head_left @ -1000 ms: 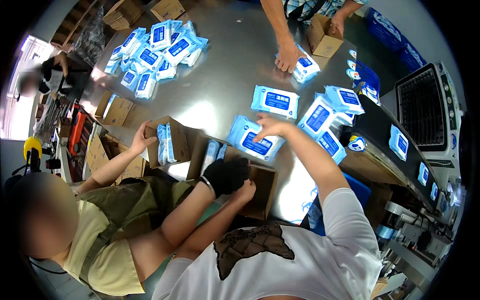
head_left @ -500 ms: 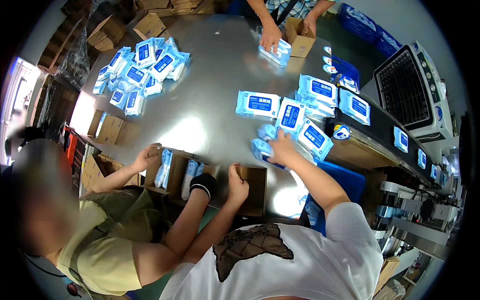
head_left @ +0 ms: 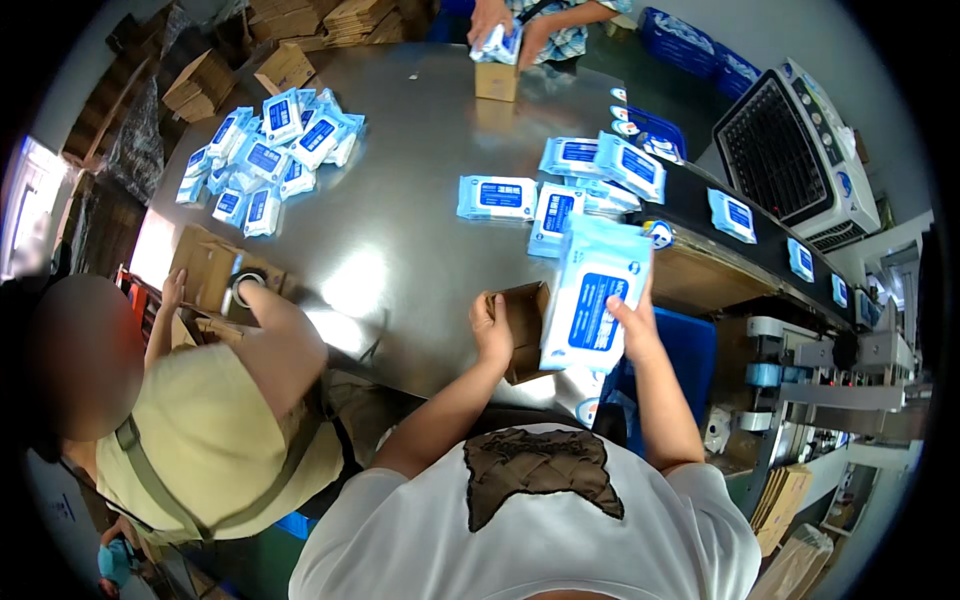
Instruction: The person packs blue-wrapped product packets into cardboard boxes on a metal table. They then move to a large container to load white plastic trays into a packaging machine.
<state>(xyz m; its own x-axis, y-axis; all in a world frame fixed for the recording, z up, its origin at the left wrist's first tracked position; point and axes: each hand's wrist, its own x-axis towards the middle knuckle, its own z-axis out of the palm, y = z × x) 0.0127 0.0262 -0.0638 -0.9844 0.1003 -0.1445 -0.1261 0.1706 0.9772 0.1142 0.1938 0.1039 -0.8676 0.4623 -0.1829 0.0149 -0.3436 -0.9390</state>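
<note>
My left hand is closed on the left wall of a small open cardboard box at the table's near edge. The inside of the box shows brown; its right side is hidden behind a light-blue and white pack of wet wipes. That pack is in my right hand, held up and tilted beside the box, thumb across its front. A second pack may lie behind it; I cannot tell. Just beyond, several more wipes packs lie in a loose group by the conveyor's end.
A dark conveyor belt carries spaced packs on the right, with a blue bin below. A heap of packs lies at the table's far left. Co-workers handle boxes at left and across the table.
My right hand has lifted wipes off the table and brought them beside the box. The co-worker at left has moved away leftward with a box. Across the table, a pack now enters a box.
</note>
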